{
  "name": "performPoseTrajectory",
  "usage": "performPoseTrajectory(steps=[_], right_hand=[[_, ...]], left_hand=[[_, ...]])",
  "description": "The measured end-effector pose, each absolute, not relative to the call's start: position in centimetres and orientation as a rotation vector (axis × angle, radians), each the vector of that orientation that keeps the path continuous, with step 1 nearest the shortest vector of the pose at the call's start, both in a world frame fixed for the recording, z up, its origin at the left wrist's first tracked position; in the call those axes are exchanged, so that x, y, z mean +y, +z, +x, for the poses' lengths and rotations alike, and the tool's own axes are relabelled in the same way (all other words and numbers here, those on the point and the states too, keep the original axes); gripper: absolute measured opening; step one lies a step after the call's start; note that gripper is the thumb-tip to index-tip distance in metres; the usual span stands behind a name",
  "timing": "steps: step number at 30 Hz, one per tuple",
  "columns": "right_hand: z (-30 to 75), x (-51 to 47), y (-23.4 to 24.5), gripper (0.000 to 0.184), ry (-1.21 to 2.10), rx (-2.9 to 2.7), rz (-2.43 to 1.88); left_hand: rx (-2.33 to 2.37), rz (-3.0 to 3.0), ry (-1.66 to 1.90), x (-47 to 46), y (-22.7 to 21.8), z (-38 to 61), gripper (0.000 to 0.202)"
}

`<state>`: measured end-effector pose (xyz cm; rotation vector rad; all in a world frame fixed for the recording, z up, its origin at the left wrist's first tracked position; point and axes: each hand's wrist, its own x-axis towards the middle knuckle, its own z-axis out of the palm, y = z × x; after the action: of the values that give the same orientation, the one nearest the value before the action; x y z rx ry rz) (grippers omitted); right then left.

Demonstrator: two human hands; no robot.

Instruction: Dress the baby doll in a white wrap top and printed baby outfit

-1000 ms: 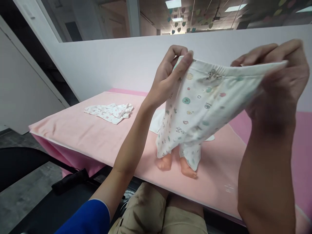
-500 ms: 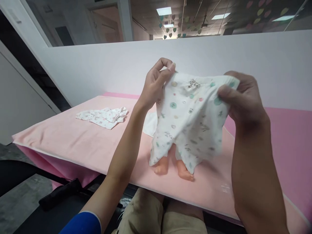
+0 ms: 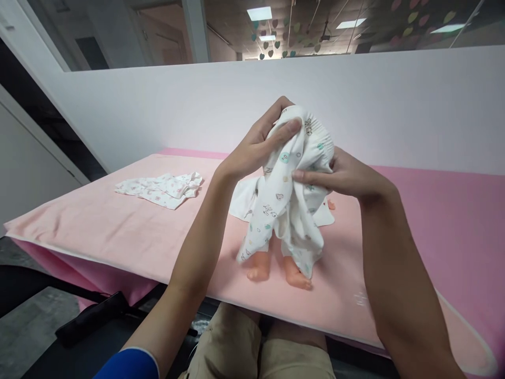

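A pair of white baby pants with small green and brown prints hangs bunched between my two hands, its legs pointing down. My left hand pinches the upper left of the waistband, thumb in front. Lower on the right side, my right hand grips the cloth with its thumb across the front and its other fingers hidden behind. Behind the pants lies a baby doll on its back; its feet and a bit of one hand show. White clothing is visible around its body, the rest being covered.
A folded white printed baby garment lies on the left of the pink padded table. A low white partition rises along the far edge. Beside my legs is a black chair.
The waistband was stretched wide between both hands; now the pants are gathered together. My right hand has moved left and down, and my left hand slightly right.
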<state>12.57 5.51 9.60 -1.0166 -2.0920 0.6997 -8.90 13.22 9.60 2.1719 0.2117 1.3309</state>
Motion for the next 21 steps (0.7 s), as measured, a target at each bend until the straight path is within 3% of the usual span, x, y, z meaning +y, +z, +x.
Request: performPoseTrajectory(steps=[4,9,13,15,21], right_hand=[[12.7,5.4,9.4,0.024,0.574,-1.879,-0.862],[12.5,5.1,9.1,0.026,0.661,-1.892,-0.837],[11.1,5.3,8.7,0.047,0.962,-2.222,-0.994],[10.7,5.4,8.5,0.049,1.032,-2.297,-1.023],[10.7,5.4,8.8,0.035,0.791,-1.983,-0.853]], left_hand=[[0.274,2.115,1.355,13.4,9.8,-9.3,0.038],[0.295,2.017,1.375,12.9,9.9,-8.9,0.040],[0.264,1.964,1.383,12.0,10.1,-8.0,0.040],[0.245,1.951,1.378,12.1,10.1,-8.1,0.038],[0.088,2.085,1.106,14.9,9.9,-11.1,0.049]])
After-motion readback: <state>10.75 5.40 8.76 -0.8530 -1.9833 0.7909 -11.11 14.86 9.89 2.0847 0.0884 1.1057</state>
